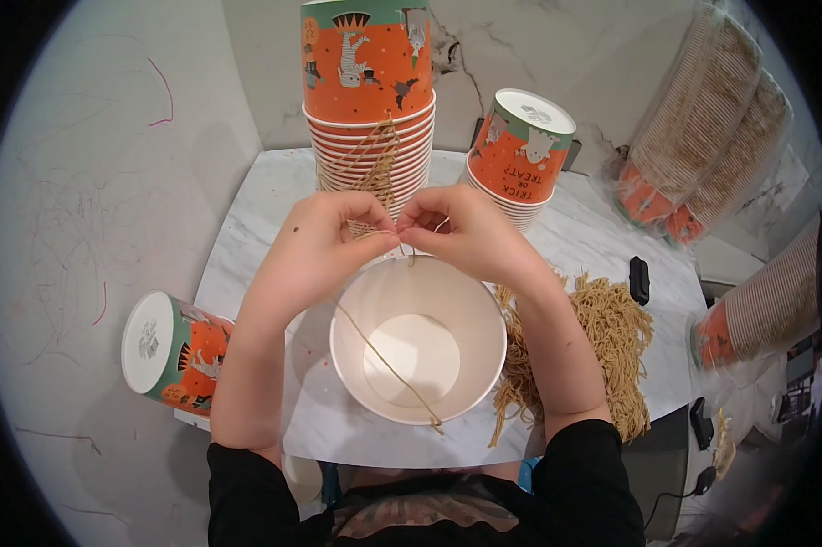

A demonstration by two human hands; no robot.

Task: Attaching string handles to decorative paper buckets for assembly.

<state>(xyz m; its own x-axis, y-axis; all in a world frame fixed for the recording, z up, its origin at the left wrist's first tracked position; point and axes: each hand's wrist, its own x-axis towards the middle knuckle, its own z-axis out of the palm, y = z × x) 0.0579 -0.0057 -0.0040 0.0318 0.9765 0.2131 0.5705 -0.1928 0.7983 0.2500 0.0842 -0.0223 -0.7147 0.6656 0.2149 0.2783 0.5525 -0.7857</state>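
A white-lined paper bucket (347,365) stands upright on the table in front of me, its mouth facing up. Tan string (388,361) runs across its opening to the near rim, where it is fastened. At the far rim, my left hand (324,239) pinches string between thumb and fingertips. My right hand (473,228) pinches string too, its fingertips almost touching the left ones. A short bit of string drops from them to the far rim. A heap of tan strings (611,351) lies beside the bucket, partly behind my right forearm.
Behind my hands rises a tall stack of orange and green paper buckets (367,68), with strings hanging on it. A shorter upside-down stack (520,150) is right of it. One bucket (179,351) lies tipped at the left. Bagged bucket stacks (703,118) and a black object (640,280) are right.
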